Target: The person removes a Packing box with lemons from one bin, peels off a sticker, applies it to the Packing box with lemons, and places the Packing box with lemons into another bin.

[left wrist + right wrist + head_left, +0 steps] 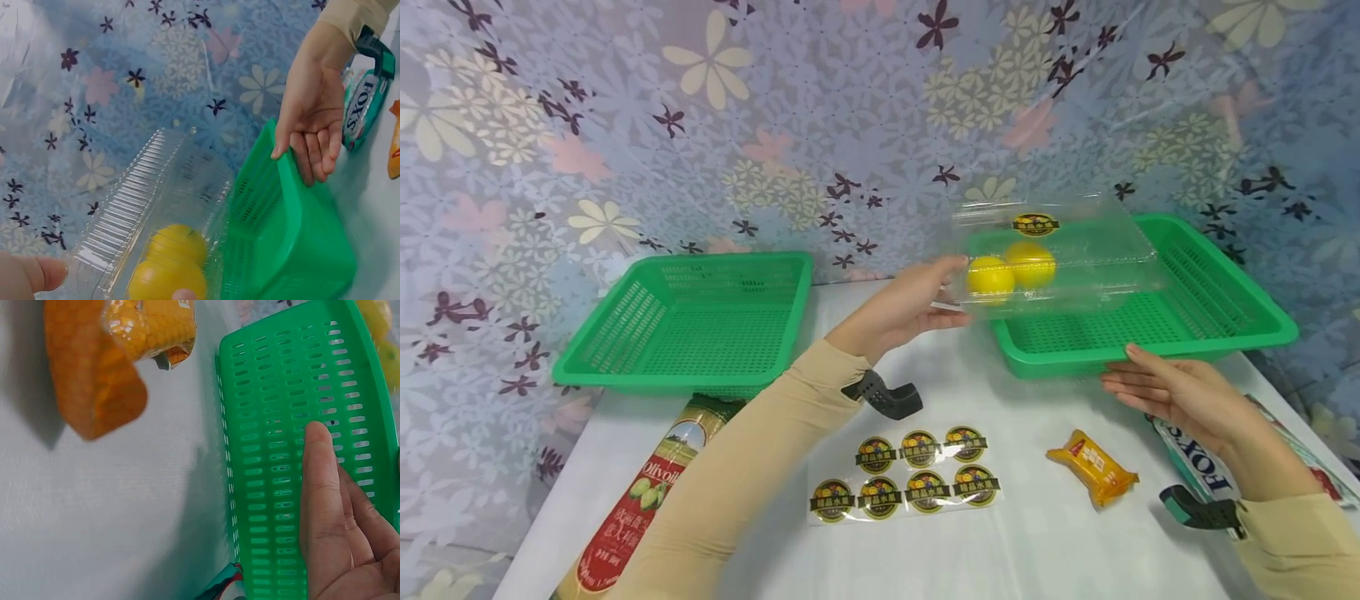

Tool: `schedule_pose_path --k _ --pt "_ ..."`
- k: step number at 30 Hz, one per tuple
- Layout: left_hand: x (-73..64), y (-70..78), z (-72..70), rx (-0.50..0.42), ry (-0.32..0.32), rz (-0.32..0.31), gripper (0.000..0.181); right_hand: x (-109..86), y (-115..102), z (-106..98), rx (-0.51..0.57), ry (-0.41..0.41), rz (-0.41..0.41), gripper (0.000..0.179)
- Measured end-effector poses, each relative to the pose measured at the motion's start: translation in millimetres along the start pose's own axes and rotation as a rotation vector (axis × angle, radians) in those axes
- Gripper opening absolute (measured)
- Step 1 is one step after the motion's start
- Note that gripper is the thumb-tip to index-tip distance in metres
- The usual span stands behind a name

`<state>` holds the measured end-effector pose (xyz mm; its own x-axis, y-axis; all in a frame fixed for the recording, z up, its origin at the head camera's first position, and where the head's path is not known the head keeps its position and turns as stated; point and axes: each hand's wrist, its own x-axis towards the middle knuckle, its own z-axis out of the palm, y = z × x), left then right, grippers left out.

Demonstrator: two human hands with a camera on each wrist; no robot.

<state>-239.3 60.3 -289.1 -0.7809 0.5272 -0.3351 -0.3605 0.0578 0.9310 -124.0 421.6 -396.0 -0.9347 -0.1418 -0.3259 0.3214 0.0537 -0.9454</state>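
My left hand (pixel 902 312) grips the left end of a clear plastic fruit box (pixel 1097 250). The box is tilted and held over the right green basket (pixel 1225 333). Two round yellow fruits (pixel 1030 265) lie inside, towards the held end. A round dark label (pixel 1036 224) is stuck on the box. In the left wrist view, the left thumb (pixel 44 274) lies on the box's side. My right hand (pixel 1180 396) holds the basket's front rim, thumb over the edge and fingers outside. The right wrist view shows those fingers (pixel 325 506) by the slotted wall.
Another green basket (pixel 681 379) stands at the left. A sheet of round labels (pixel 904 475) lies in the middle, with an orange snack packet (pixel 1093 468) to its right. A pasta packet (pixel 640 508) lies under my left forearm; a FOX'S packet (pixel 1198 458) is near my right wrist.
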Motion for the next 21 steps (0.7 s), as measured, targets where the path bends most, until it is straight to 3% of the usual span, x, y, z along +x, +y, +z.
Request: schedule_pose_path --k 13,21 --pt "44.0 20.2 42.2 0.055 0.015 -0.072 0.057 1.9 -2.3 -1.4 -0.011 -0.007 0.030 0.032" --pt "59.5 17.4 64.0 0.169 -0.068 -0.058 0.047 3.2 0.7 -5.3 0.001 -0.025 0.033 0.030"
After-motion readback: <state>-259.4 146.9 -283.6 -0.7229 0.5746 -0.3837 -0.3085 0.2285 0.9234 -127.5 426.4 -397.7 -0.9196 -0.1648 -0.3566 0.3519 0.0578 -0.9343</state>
